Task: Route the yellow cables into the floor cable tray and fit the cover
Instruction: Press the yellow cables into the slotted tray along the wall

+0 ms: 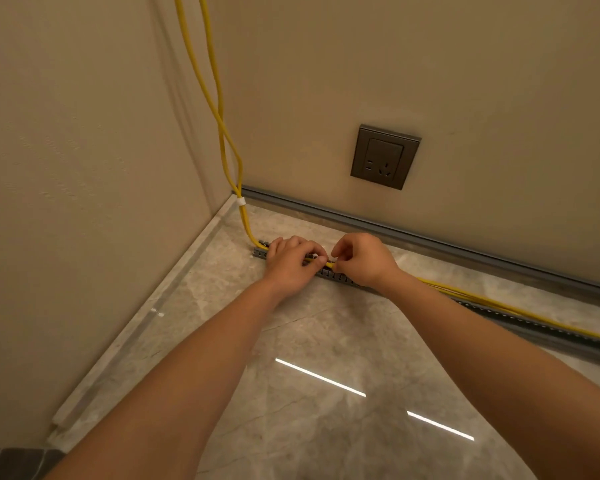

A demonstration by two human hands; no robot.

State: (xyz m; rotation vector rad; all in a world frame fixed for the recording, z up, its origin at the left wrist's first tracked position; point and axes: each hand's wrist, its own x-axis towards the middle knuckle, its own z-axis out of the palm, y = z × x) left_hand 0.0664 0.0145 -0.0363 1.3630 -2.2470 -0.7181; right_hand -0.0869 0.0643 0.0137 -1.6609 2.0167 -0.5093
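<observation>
While my L hand (pixel 291 261) & R hand (pixel 364 259) each pinch yellow cables (pixel 244 220) over the tray (pixel 340 279), the rest trails to 4 o'clock.

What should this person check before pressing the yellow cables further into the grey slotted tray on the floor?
1. Grip: ok. The left hand and right hand both pinch the thin yellow cables over the grey slotted floor tray.
2. Cables seated under the hands: cannot tell; the fingers hide them.
3. Cables seated to the right: not ok; they seem to ride along the tray's top.
4. White tie bundling the cables by the corner: ok.
5. Tray cover within reach: cannot tell; none is plainly in view.
</observation>
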